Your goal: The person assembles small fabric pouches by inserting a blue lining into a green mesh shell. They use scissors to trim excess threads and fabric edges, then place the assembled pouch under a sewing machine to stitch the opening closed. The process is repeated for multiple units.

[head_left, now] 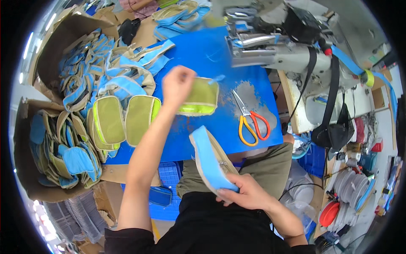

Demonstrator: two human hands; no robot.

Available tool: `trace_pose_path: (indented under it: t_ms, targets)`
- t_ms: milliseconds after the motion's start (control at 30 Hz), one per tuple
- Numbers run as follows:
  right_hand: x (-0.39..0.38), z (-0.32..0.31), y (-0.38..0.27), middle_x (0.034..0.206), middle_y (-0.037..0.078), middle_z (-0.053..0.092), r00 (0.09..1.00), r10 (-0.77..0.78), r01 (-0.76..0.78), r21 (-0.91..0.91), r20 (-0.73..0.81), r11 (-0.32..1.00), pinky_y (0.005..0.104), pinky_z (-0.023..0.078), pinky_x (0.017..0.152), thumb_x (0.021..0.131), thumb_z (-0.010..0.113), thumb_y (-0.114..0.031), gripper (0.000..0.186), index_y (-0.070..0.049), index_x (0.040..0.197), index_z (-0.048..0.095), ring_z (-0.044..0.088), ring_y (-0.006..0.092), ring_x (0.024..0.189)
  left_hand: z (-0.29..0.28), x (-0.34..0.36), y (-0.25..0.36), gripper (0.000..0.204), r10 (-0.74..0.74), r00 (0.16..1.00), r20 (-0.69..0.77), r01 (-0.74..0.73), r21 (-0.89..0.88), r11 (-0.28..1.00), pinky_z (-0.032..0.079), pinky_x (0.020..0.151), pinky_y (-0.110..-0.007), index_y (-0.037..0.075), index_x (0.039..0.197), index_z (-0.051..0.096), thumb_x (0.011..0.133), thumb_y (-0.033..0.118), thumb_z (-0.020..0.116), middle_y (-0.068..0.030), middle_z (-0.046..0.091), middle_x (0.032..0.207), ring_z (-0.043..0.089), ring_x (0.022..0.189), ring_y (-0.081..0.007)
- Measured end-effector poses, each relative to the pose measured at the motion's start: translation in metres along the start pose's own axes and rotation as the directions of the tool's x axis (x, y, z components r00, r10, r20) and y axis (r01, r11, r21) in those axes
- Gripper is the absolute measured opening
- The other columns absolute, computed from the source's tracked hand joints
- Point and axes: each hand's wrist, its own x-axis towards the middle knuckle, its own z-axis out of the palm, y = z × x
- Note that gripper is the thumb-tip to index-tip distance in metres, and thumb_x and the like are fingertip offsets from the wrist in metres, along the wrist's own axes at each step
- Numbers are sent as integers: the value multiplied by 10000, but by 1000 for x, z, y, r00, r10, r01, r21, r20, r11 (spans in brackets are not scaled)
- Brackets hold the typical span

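Note:
My right hand [245, 192] grips the lower end of a curved blue-and-beige fabric strip [207, 158], held over my lap in front of the table edge. My left hand [178, 86], slightly blurred, has its fingers curled together at the left side of a green mesh fabric panel [201, 95] with beige binding. What those fingers hold, if anything, I cannot make out. A small blue scrap [218, 78] shows at the panel's upper edge. Scissors [247, 122] with one orange and one red handle lie on the blue table [198, 53], blades slightly apart.
A sewing machine [275, 53] stands at the far right. To the left, blue-and-beige strips [122, 63] are heaped at a cardboard box [50, 55]. Green mesh panels [109, 120] lie by the table's left edge, beside another box [25, 148] of sewn pieces. Black straps [332, 89] hang at right.

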Motion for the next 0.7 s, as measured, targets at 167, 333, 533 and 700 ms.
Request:
trace_pose_path:
  t_ms: [167, 333, 533, 700]
  targets:
    - [0, 1, 2, 927, 83, 754, 925, -216, 265, 122, -313, 957, 285, 593, 698, 1013, 625, -124, 218, 20, 1177, 631, 736, 141, 783, -50, -58, 54, 493, -239, 705, 668, 502, -231, 834, 510, 642, -286, 16, 880, 726, 1028, 456, 561, -79, 709, 782, 669, 709, -153]
    - [24, 0, 10, 970, 152, 749, 918, -373, 332, -251, -138, 909, 377, 568, 779, 977, 667, -141, 251, 27, 1161, 644, 740, 248, 910, -52, -145, 115, 581, -178, 475, 862, 879, -475, 44, 520, 982, -421, -7, 1282, 615, 1045, 507, 483, -203, 625, 1323, 631, 1180, -298]
    - [23, 3, 7, 955, 143, 757, 962, -201, 180, -126, -183, 976, 363, 551, 793, 983, 665, -183, 240, 3, 1135, 672, 736, 241, 901, -51, -153, 86, 401, -467, 729, 500, 670, -663, 336, 533, 888, -395, 9, 1068, 635, 1070, 373, 467, -153, 696, 1051, 661, 998, -255]
    - [22, 0, 5, 931, 120, 764, 906, -297, 293, -58, -302, 954, 356, 550, 785, 1004, 641, -179, 206, -10, 1097, 715, 733, 203, 879, -57, -185, 106, 619, -320, 337, 885, 915, -388, -111, 520, 915, -429, 5, 1242, 631, 1090, 520, 324, -112, 698, 1146, 667, 1003, -283]
